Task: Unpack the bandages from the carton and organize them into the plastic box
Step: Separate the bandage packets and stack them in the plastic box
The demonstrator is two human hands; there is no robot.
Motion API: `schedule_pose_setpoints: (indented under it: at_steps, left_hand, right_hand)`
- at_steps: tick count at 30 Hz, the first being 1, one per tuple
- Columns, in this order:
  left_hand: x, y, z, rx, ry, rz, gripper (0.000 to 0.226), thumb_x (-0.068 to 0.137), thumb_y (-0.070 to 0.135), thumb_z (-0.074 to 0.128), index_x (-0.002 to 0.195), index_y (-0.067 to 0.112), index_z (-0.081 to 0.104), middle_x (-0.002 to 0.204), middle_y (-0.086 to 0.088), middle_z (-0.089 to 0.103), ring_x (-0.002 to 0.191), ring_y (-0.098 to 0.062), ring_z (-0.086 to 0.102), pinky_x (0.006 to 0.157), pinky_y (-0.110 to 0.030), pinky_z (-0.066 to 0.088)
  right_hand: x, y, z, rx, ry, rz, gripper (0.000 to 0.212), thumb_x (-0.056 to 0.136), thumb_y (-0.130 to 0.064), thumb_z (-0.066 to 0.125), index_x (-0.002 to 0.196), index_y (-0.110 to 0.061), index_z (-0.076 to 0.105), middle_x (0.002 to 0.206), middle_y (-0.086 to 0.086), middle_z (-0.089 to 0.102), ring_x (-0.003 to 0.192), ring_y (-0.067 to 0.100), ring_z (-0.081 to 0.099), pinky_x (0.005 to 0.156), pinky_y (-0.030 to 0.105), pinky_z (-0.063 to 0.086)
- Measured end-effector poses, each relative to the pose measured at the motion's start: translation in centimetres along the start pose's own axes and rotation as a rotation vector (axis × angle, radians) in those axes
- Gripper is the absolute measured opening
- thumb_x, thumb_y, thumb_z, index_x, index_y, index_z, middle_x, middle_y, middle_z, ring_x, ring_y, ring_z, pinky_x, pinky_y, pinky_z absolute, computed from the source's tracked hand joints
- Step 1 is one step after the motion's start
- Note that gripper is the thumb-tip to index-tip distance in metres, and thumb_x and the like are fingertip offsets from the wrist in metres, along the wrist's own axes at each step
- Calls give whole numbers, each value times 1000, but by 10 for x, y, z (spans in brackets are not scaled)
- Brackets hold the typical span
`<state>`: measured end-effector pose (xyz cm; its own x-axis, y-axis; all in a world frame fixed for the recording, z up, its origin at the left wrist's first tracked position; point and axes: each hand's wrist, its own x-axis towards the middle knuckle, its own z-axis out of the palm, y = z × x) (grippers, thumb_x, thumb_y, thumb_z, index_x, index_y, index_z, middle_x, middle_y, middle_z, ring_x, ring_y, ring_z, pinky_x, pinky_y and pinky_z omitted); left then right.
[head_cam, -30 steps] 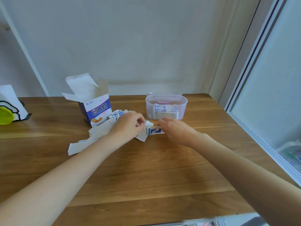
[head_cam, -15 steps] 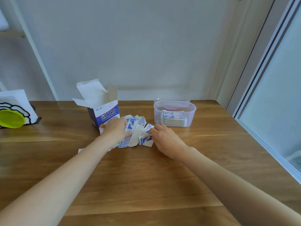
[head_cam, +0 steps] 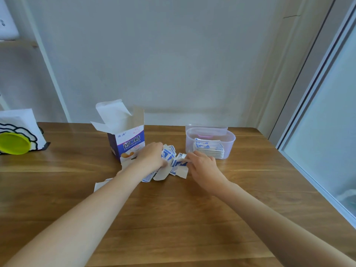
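Change: both hands have closed in on the loose bandages [head_cam: 169,162] since a second ago, bunching the spread into a tighter heap on the desk [head_cam: 173,218].
Meaning: probably gathering a batch for the box [head_cam: 230,143], which already holds a stack.
Left hand [head_cam: 152,156]: grip curled over the heap's left side, pressing it.
Right hand [head_cam: 202,166]: grip pinching a bandage at the heap's right edge.
Carton [head_cam: 127,141]: open, upright, just behind the left hand.
Heap: between carton and box.
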<state>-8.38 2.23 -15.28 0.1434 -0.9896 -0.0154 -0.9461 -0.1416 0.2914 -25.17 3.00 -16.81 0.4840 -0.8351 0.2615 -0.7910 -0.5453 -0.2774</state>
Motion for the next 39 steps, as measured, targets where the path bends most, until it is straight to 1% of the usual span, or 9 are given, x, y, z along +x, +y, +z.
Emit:
schedule_pose_setpoints:
  at_steps: [7,11,14,17,20,24,29,35,39]
  left_hand:
    - [0,-7,-23,-496,240,7,12,87,23,62,90,11,60,77,1,56,73,-16,51,56,-21,34]
    - [-7,-8,-39,-911,221,-47,14,90,19,58,97,8,66,68,-1,59,56,-9,52,48,-17,41]
    - [-19,0,-40,-1025,50,-1,16,91,13,57,103,9,66,74,-2,64,63,-7,59,53,-8,50]
    - [-24,5,-37,-895,-57,72,16,93,14,53,103,14,65,86,-1,67,73,-8,64,67,-15,55]
    - [-17,-5,-35,-392,50,119,20,91,22,55,108,16,62,108,-2,64,93,-14,60,77,-26,49]
    - [-16,-17,-21,177,-132,80,49,86,38,58,129,17,47,128,-7,44,108,-24,53,79,-30,44]
    - [-10,-18,-14,199,-235,120,63,86,37,59,142,31,31,134,-8,33,110,-24,49,79,-26,40]
    - [-7,-14,-14,38,-215,126,41,80,28,69,116,21,51,121,-3,44,96,-19,56,76,-29,46]
    - [-6,-8,-13,93,-133,206,20,84,30,65,97,17,56,99,0,43,77,-14,47,61,-23,35]
  right_hand:
    - [11,0,-12,487,-29,246,31,94,-8,43,65,-16,39,66,-4,43,63,13,39,56,22,29]
    - [21,-11,-20,1006,-21,380,19,95,-10,44,82,-10,58,80,2,60,76,14,53,72,28,42]
    - [27,-23,-25,1053,-70,346,21,95,-11,45,103,4,58,94,14,63,86,20,57,81,34,46]
    - [30,-28,-26,758,-20,241,11,95,-10,46,92,-8,57,87,10,62,76,16,54,70,26,42]
    - [28,-20,-27,398,78,105,17,93,-3,43,106,-11,51,87,2,62,73,18,56,59,24,44]
    - [14,5,-19,-2,34,-44,35,90,3,40,120,-11,52,105,11,63,93,31,60,75,39,48]
    - [-2,21,-1,-58,-116,-82,30,94,-4,41,117,-8,60,108,9,59,99,27,55,83,34,47]
    - [-2,19,-8,53,-107,-39,25,94,-6,44,113,-6,60,109,10,61,100,25,55,82,27,43]
    - [-2,20,-8,96,-118,-12,23,94,-7,44,110,-5,61,108,9,61,101,24,55,77,22,39]
